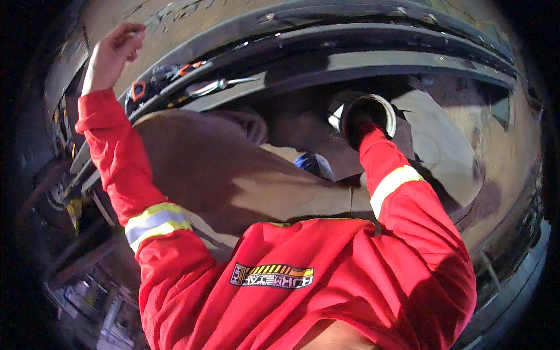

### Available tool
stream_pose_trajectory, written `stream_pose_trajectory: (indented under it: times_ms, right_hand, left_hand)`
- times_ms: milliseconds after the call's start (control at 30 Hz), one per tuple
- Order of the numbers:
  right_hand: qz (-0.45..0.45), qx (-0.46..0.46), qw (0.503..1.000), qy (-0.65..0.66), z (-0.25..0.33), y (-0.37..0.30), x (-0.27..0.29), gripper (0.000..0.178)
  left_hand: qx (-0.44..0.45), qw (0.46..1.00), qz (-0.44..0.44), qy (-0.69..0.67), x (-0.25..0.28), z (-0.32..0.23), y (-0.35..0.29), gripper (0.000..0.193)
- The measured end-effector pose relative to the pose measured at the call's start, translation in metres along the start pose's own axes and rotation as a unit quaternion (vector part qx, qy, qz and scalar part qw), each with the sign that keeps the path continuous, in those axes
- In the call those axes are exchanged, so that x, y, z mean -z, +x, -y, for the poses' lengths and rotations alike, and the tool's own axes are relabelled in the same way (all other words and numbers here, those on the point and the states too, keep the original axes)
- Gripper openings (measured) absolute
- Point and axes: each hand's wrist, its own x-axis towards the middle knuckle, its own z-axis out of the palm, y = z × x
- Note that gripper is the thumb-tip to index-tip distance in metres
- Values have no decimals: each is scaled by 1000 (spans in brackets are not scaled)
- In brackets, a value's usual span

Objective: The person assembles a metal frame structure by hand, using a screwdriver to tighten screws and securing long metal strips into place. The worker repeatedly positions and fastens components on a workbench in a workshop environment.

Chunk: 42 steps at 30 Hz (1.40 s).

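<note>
My left hand [116,56] is raised at the far left, above the dark beam end. Its fingers curl in toward the thumb, and a small pale spot shows between them, too small to name. My right forearm reaches into a round, white-rimmed container [389,111] with a dark inside. The right hand is lost in shadow there, so its fingers and any hold are hidden. Left of that container, a small blue and white cylindrical object [315,165] lies beside my leg.
Long dark metal beams [361,61] curve across the far side. On them, toward the left, lie a tool with a thin pointed metal end [210,87] and an orange and black object [138,90]. My bent legs [233,169] take up the middle. Dark metal framework [99,291] stands at lower left.
</note>
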Motion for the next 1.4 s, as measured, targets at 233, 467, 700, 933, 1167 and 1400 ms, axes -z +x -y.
stream_pose_trajectory:
  times_ms: [233, 467, 700, 933, 1167, 1400]
  right_hand:
    - [-3, -45, 999, 4, -10, 30, -15, 48]
    - [-4, -98, 994, 48, -36, 79, -50, 49]
    - [3, -177, 983, 47, -132, 121, -76, 50]
    - [-40, -89, 992, 80, -25, 85, -53, 44]
    - [19, 82, 995, -59, 18, 13, 14, 37]
    - [115, 156, 968, -157, 30, -38, 60, 31]
  left_hand:
    - [41, 850, -496, -170, -16, 13, -124, 21]
    - [296, 930, -216, -32, -155, 138, -338, 23]
    - [474, 868, -9, -150, -291, 158, -431, 23]
    - [509, 852, -14, -120, -321, 150, -435, 23]
    - [520, 841, -84, -126, -353, 158, -421, 24]
    - [630, 751, -153, -123, -392, 184, -438, 24]
